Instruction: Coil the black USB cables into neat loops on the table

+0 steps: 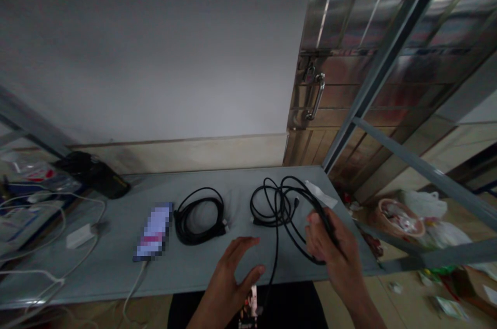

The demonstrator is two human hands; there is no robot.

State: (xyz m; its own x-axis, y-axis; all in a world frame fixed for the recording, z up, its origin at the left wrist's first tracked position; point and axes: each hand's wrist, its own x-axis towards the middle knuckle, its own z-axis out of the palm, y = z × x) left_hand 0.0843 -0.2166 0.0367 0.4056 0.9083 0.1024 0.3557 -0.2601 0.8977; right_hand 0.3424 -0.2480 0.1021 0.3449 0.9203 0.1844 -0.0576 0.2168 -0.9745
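Note:
My right hand (330, 238) is closed around several loops of a black cable (290, 180), above the right part of the grey table (238, 267). More loops of this cable lie loosely to the left of that hand, and one strand hangs over the table's front edge. My left hand (235, 269) is held near the front edge, thumb and fingers apart, with nothing between them. Beyond it rests a second black cable (198, 238), wound into a neat coil with its plug at the right side.
Left of the coil lies a phone (154, 230) with a white cord attached. A white adapter (81, 236), a black bottle (99, 176) and a clear plastic bottle (42, 171) are farther left. A white paper piece (321, 194) sits at the right; metal posts (388, 65) frame the table.

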